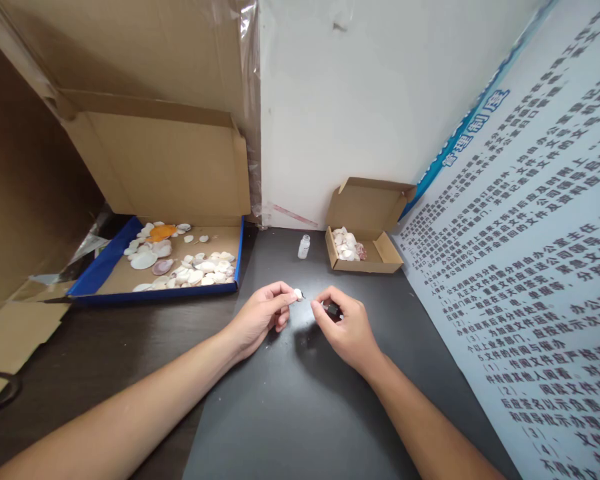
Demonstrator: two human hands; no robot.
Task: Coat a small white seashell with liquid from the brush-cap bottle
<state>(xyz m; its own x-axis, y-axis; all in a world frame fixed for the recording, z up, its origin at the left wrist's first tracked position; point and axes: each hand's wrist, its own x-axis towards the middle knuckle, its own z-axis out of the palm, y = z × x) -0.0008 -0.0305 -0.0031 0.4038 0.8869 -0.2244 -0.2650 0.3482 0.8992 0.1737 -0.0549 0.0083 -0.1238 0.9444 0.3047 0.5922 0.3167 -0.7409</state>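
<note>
Pinched between the thumb and forefinger of my left hand (263,317) is a small white seashell (299,294). My right hand (347,327) grips a black cap (334,311), apparently with a thin brush whose dark tip points at the shell. Whether that tip touches the shell I cannot tell. Beyond both hands, a small bottle (304,247) with whitish contents stands upright, its neck uncapped.
At left, an open cardboard box with blue sides (130,291) holds many shells and an orange piece (163,233). A smaller open box (367,266) with shells stands back right. A white panel (330,120) rises behind; a printed poster (510,267) borders the right.
</note>
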